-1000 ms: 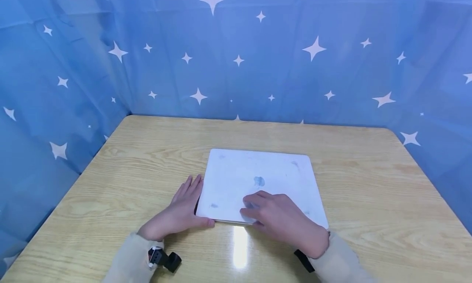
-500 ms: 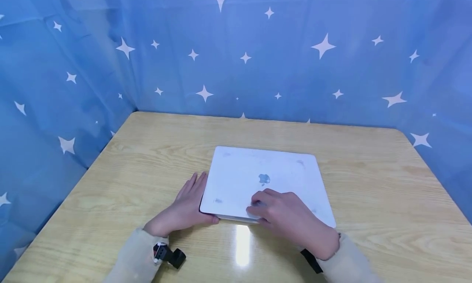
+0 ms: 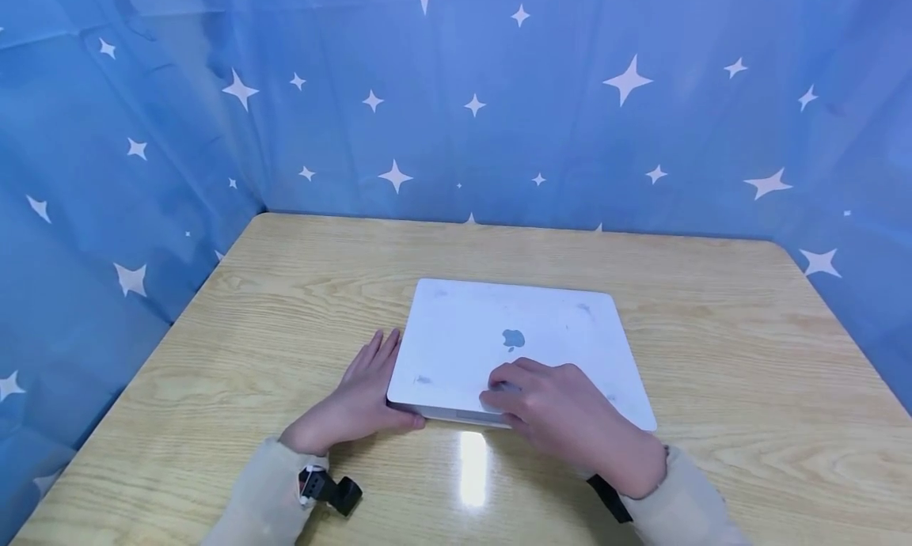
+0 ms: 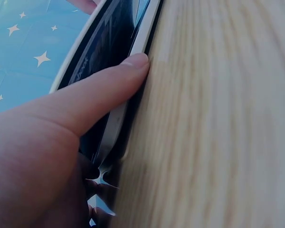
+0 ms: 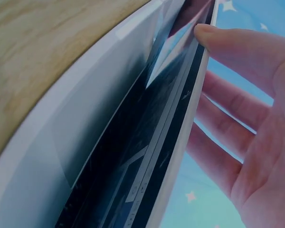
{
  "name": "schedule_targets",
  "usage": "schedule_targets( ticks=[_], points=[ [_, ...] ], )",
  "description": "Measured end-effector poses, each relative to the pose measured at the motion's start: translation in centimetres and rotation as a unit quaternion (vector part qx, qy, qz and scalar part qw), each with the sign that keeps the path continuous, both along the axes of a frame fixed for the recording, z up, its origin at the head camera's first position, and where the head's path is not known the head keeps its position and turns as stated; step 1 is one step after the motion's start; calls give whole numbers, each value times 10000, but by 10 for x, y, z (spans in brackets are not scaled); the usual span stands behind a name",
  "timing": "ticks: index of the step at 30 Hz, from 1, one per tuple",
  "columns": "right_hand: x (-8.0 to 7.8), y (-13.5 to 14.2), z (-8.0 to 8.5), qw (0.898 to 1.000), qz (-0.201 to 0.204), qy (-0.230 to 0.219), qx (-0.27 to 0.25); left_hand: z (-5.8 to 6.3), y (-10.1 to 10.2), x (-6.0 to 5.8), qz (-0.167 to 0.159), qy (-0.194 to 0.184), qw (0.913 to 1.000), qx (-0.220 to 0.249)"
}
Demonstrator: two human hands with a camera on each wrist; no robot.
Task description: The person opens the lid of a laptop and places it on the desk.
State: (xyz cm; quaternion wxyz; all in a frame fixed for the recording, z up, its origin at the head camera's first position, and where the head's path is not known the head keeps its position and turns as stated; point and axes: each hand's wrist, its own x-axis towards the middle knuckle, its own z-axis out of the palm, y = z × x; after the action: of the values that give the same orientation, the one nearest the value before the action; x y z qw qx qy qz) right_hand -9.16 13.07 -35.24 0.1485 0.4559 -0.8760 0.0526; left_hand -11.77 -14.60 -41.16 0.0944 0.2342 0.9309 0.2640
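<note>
A silver laptop (image 3: pixel 463 332) with an apple logo lies on the table, its lid tilted up slightly along the near edge. My right hand (image 3: pixel 570 407) pinches that edge near its middle. Its thumb (image 5: pixel 218 38) is on the screen side, the other fingers over the outside of the lid. My left hand (image 3: pixel 352 407) braces the near left corner, fingers straight along the left side. In the left wrist view, the thumb (image 4: pixel 104 88) presses the front edge of the laptop's base (image 4: pixel 115 124). Inside the gap, the dark screen (image 5: pixel 133 166) shows reflections.
The laptop lies on a light wood-grain table (image 3: pixel 299 285). A blue curtain (image 3: pixel 534 134) with white stars hangs behind and to the left. A black wrist camera (image 3: pixel 331 491) sits on the left sleeve, close above the tabletop.
The lid's near edge has risen from nearly closed to a small gap, lifted by my right hand. My left hand stays at the corner. The head view has shifted slightly.
</note>
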Motion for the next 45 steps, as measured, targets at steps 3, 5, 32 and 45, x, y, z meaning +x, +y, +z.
schedule_targets(
  ticks=[3, 5, 32, 45],
  points=[
    [0, 0, 1, 10000, 2, -52, -61, 0, -1, 1, -9, 28, 10000, 19],
    [0, 0, 1, 9999, 28, -71, -106, 1, -1, 1, 19, -5, 10000, 18],
    [4, 6, 18, 9965, -1, 417, -730, 4, 0, 0, 163, -119, 9995, 257],
    [0, 5, 19, 9886, 313, 843, -1209, 3, -1, -1, 144, -83, 9995, 264]
  ],
)
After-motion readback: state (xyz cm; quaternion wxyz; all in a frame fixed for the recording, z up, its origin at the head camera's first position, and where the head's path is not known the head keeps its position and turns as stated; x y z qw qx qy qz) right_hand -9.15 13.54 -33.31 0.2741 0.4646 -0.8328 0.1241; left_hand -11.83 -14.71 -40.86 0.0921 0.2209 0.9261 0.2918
